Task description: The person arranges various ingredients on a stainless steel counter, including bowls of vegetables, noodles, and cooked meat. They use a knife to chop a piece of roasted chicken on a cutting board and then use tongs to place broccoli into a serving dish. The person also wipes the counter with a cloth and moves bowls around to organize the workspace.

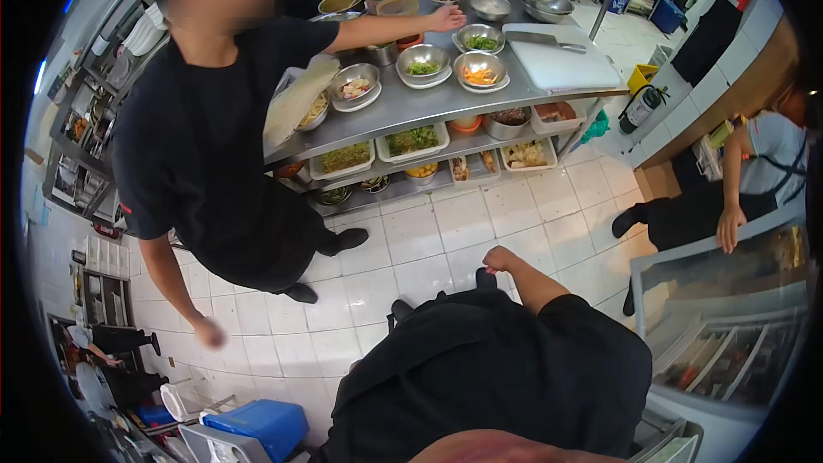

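Observation:
My right hand (501,260) hangs in front of my black apron (443,360), over the white tiled floor (411,231). Its fingers are curled in, and no object shows in it. My left hand is out of view. Before me stands a steel worktable (386,109). On it are a steel bowl of orange strips (480,76), two bowls of chopped greens, (423,68) (481,42) and a bowl of pale and reddish pieces (355,87). A cleaver (531,37) lies on a white cutting board (559,64).
A co-worker (218,141) at left stretches an arm over the table. Another person (733,173) at right rests a hand on a glass-lidded cabinet (720,315). Below the tabletop, shelves hold tubs of greens (411,141). A blue container (260,427) stands at lower left; a fire extinguisher (640,109) is by the wall.

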Demonstrator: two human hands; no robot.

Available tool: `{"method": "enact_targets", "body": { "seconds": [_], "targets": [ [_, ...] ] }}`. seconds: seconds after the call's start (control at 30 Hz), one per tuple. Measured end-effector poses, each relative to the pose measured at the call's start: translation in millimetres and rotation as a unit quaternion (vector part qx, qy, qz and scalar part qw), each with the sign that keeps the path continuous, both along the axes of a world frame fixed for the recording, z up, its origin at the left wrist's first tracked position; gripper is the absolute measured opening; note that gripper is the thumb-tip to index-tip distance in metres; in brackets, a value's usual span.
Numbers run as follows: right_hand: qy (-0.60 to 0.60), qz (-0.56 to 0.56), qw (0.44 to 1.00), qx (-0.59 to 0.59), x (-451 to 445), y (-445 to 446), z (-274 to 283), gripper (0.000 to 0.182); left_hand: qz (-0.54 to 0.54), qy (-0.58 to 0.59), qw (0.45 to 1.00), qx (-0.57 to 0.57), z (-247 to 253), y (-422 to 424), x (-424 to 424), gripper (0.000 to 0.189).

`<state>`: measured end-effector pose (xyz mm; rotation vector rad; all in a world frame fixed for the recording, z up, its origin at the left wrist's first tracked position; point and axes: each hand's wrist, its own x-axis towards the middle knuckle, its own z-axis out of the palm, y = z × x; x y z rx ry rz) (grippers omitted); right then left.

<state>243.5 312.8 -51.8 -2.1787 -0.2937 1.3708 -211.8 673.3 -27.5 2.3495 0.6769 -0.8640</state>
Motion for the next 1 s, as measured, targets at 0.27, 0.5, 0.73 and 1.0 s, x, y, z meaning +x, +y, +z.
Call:
{"method": "enact_targets", "body": {
  "seconds": [0.27,0.5,0.73,1.0],
  "targets": [
    [-0.043,0.045,0.997,0.042,55.4,-120.0,-28.9,0.024,0.343,-0.1,0.924,-0.138,-20.3,-68.7,98.9,0.023],
    [-0.357,-0.202,0.881,0.235,230.6,-55.6,67.0,0.066,0.483,-0.213,0.84,-0.125,4.2,-114.5,149.6,0.022],
    [-0.501,-0.251,0.825,0.081,429.1,60.8,233.7,0.077,-0.01,-0.067,0.997,0.038,-12.1,-139.4,76.8,0.019],
    [-0.501,-0.196,0.835,-0.115,486.6,49.1,222.7,0.081,-0.197,-0.27,0.912,-0.236,122.5,203.5,367.6,0.012]
  ]
}}
